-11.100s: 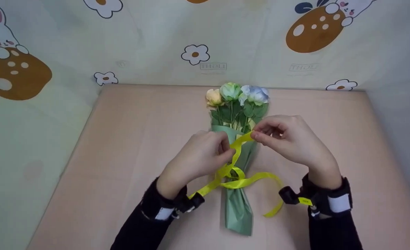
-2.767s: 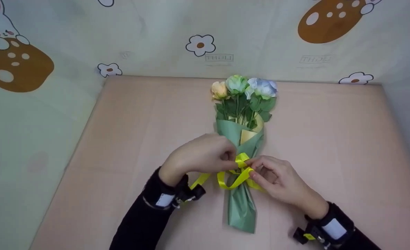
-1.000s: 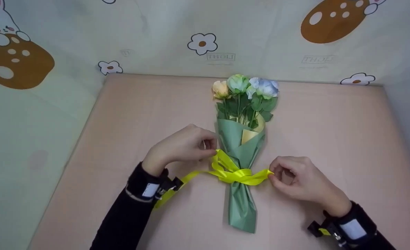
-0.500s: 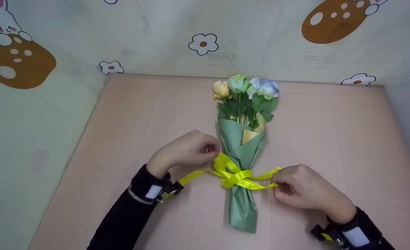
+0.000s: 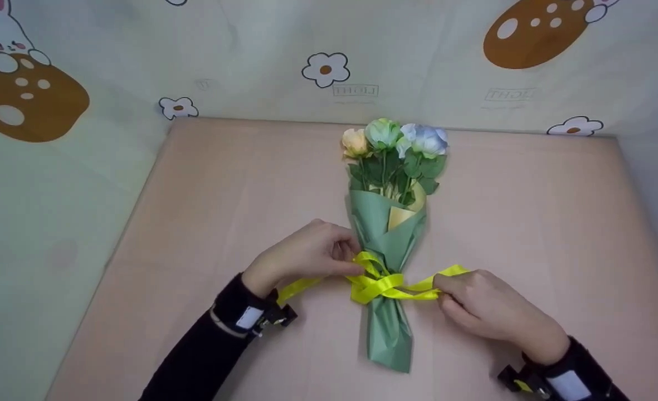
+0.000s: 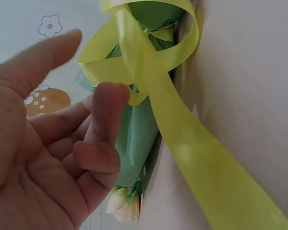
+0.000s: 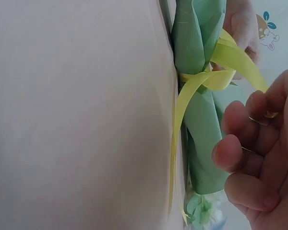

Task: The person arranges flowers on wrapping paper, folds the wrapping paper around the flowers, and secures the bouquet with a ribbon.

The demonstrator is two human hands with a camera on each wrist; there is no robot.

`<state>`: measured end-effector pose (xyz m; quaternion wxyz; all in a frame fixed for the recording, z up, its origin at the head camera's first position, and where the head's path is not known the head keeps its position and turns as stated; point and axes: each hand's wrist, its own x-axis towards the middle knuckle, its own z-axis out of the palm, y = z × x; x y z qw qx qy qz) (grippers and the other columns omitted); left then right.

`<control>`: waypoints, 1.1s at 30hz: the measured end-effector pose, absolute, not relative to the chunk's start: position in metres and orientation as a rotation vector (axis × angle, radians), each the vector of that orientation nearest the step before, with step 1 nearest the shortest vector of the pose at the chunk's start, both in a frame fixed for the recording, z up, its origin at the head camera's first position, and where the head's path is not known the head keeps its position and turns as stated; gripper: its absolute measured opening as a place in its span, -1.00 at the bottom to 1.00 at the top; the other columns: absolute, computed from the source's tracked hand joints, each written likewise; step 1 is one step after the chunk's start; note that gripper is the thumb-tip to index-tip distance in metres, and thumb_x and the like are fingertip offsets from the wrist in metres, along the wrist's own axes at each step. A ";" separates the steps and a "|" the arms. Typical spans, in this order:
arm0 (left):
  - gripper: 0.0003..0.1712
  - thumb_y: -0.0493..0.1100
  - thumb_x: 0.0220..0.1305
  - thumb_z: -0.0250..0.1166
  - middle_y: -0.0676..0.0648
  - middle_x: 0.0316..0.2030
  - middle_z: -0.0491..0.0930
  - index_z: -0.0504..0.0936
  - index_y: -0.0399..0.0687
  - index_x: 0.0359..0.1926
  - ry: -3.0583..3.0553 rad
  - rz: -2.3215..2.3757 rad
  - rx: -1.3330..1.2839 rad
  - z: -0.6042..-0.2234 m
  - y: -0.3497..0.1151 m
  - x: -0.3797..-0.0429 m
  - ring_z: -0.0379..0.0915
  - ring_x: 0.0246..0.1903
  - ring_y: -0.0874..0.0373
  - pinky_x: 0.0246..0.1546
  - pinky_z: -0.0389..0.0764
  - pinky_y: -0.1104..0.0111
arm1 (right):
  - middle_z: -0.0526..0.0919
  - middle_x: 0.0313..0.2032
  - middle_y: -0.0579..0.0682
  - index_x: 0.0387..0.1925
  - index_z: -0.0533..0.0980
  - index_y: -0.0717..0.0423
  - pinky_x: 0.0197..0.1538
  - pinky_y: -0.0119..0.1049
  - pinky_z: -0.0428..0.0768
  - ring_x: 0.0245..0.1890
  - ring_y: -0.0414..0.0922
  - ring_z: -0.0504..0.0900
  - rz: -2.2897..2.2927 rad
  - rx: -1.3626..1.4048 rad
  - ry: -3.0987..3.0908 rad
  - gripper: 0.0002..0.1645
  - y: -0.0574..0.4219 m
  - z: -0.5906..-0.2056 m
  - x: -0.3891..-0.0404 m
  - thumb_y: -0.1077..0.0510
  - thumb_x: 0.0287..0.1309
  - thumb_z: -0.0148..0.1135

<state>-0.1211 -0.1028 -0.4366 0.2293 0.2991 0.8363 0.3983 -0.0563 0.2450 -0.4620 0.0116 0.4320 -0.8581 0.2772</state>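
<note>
A bouquet (image 5: 387, 234) wrapped in green paper lies on the table, its peach, green and blue flowers pointing away from me. Around its narrow waist a yellow ribbon (image 5: 378, 287) is tied in a bow shape. My left hand (image 5: 311, 254) is at the bow's left loop; in the left wrist view its thumb and fingers stand apart, with an index fingertip (image 6: 114, 91) right at the ribbon. On the other side my right hand (image 5: 498, 306) pinches the right loop, and the ribbon (image 7: 245, 64) runs taut to its fingers. The pinching thumb is partly hidden.
A pinkish tabletop (image 5: 239, 178) lies under the bouquet. Behind it and to the left hangs a pale curtain (image 5: 239, 55) printed with rabbits and flowers. One ribbon tail (image 5: 298, 288) trails under the left wrist, and another tail (image 5: 454, 270) passes behind the right hand.
From a single crossing, the ribbon has become a looped bow. Just now my left fingers have let go of the left loop, which has sunk toward the knot; my right hand still pinches its loop.
</note>
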 end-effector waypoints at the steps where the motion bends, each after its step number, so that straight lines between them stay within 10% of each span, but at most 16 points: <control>1: -0.85 -0.07 0.36 0.58 0.18 -0.38 0.74 0.83 0.00 -0.17 2.304 1.107 0.806 -0.438 -0.102 -0.121 0.63 -0.37 0.25 -0.28 0.68 0.34 | 0.27 -0.53 -0.38 -0.39 0.40 -0.11 -0.46 -0.55 0.30 -0.55 -0.45 0.23 0.859 1.350 -2.681 -0.66 0.244 -0.462 -0.056 0.40 0.19 0.28; 9: -0.93 -0.20 0.46 0.47 0.06 -0.31 0.75 0.82 0.05 -0.24 2.146 1.306 0.636 -0.441 -0.103 -0.118 0.56 -0.35 0.20 -0.32 0.60 0.37 | 0.11 -0.55 -0.39 -0.42 0.32 -0.15 -0.49 -0.63 0.14 -0.57 -0.50 0.12 0.913 1.381 -2.671 -0.57 0.244 -0.463 -0.057 0.32 0.38 0.34; 33: -0.93 -0.32 0.46 0.41 -0.43 -0.32 0.73 0.83 -0.19 -0.18 2.032 1.281 0.507 -0.433 -0.146 -0.143 0.37 -0.66 0.27 -0.61 0.38 0.48 | 0.58 -0.48 -0.42 -0.23 0.76 -0.24 -0.54 -0.48 0.45 -0.53 -0.47 0.40 1.352 1.328 -3.000 -0.92 0.295 -0.454 -0.060 0.07 0.40 0.53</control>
